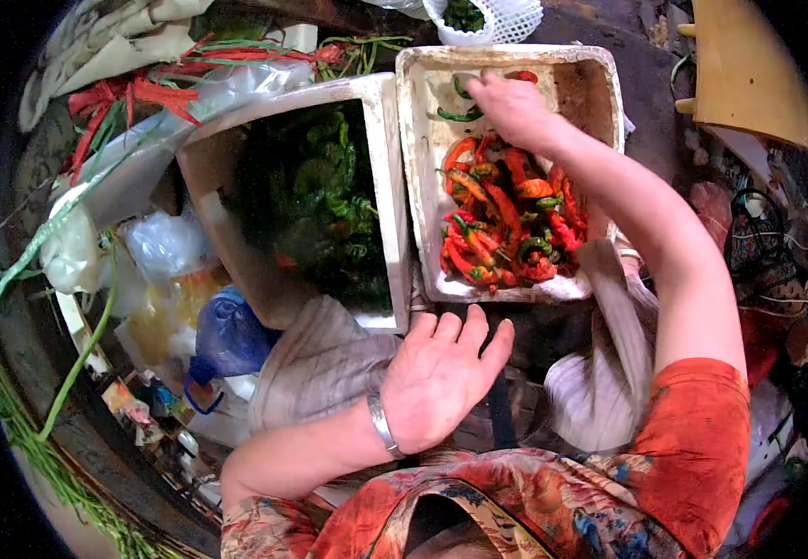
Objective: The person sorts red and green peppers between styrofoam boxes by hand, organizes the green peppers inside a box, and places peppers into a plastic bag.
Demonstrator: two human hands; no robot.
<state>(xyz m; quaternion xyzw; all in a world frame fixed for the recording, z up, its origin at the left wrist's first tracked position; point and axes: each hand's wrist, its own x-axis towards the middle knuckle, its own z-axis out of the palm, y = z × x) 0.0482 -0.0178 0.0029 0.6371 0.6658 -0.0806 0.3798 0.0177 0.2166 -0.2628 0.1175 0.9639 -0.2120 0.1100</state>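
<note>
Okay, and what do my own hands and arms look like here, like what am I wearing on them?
Your left hand is bare-fingered, with a shiny silver-coloured band, open-ended bangle or watch I can't tell, around the wrist. Your right hand and forearm show nothing worn. Both sleeves are short; the right one is orange-red, the left a multicoloured print.

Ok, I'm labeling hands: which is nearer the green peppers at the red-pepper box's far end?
Right. The right hand is beside the green peppers; the left hand is outside the box's near rim.

no readable text, no legible labels, brands or signs
</note>
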